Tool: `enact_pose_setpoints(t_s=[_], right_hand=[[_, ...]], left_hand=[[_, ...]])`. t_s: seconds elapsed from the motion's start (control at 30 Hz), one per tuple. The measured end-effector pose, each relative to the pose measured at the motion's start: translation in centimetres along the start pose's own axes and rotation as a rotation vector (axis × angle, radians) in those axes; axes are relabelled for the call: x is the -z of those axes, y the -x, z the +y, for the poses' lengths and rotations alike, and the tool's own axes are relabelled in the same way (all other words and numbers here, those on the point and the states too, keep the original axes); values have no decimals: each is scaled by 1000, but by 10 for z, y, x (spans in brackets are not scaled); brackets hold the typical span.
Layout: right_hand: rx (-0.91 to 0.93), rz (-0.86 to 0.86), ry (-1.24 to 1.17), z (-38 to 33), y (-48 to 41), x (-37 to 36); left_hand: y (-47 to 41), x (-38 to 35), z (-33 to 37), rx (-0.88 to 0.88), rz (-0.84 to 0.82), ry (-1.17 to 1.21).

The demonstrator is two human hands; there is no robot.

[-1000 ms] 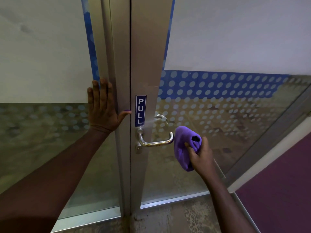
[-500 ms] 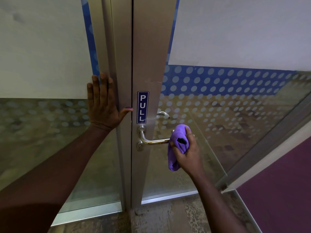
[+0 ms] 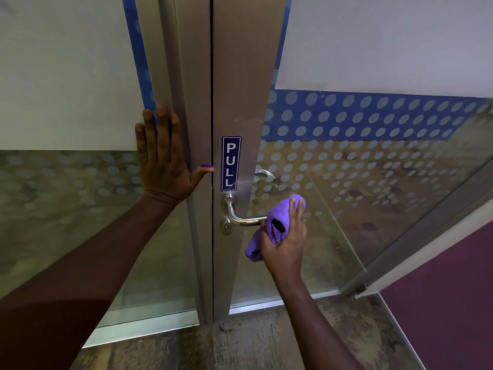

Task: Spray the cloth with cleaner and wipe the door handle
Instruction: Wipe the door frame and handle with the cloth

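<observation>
Right hand (image 3: 286, 243) is closed around a bunched purple microfibre cloth (image 3: 269, 231), apparently wrapped over the free end of the curved silver metal door handle (image 3: 241, 218) at its nine o'clock. Left hand (image 3: 165, 161) presses flat, fingers spread, on the grey aluminium door frame (image 3: 197, 102).

L hand (image 3: 166, 158) flat, fingers together pointing up, thumb out to right w/ purple nail; L forearm runs down to bottom-left corner. R hand (image 3: 286, 241) curled in closed grip, fingers wrapped over top, wrist angled; R forearm toward bottom edge.
</observation>
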State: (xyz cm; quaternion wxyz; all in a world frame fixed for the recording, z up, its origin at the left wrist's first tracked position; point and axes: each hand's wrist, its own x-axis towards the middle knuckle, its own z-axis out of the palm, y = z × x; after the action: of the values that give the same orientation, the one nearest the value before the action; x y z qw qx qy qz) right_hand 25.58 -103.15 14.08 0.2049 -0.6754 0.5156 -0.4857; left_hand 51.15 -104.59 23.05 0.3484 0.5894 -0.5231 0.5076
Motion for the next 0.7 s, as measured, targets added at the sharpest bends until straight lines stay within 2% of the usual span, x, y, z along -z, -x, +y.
enact_pose_setpoints(t_s=[0.43,0.7], right_hand=[[-112,172,201,-36,32,-47],[-136,100,410,-65,52,-78]], left_hand=[[-3,4,3,7,-30,-20],[-3,5,3,9,-40,-34]])
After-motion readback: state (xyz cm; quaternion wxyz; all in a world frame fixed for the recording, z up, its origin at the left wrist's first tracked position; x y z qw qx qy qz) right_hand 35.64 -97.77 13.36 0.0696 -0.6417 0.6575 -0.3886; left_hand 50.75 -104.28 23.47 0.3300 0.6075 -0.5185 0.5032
